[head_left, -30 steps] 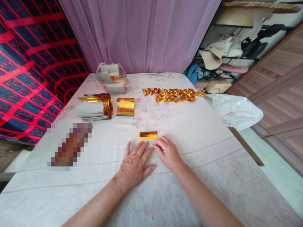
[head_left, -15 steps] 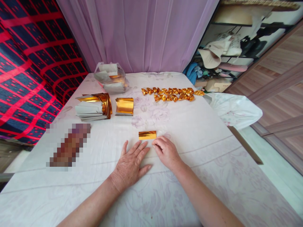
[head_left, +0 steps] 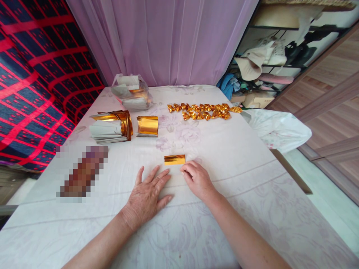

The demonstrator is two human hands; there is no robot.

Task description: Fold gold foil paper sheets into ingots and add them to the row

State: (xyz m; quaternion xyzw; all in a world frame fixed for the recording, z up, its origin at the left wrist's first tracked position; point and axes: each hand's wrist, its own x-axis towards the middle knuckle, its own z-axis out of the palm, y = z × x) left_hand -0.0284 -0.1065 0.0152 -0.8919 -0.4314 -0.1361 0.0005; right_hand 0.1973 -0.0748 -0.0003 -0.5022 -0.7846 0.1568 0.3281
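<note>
Head view: gold foil strip [head_left: 174, 160], centre frame, best steadied flat; left hand [head_left: 144, 198], lower centre, splayed, empty; right hand [head_left: 198, 181], by strip's right end, curled, any hold impossible to tell.

Head view | I look from above the table's [head_left: 238, 149] near side | facing forward and down | close range, both far corners in frame
</note>
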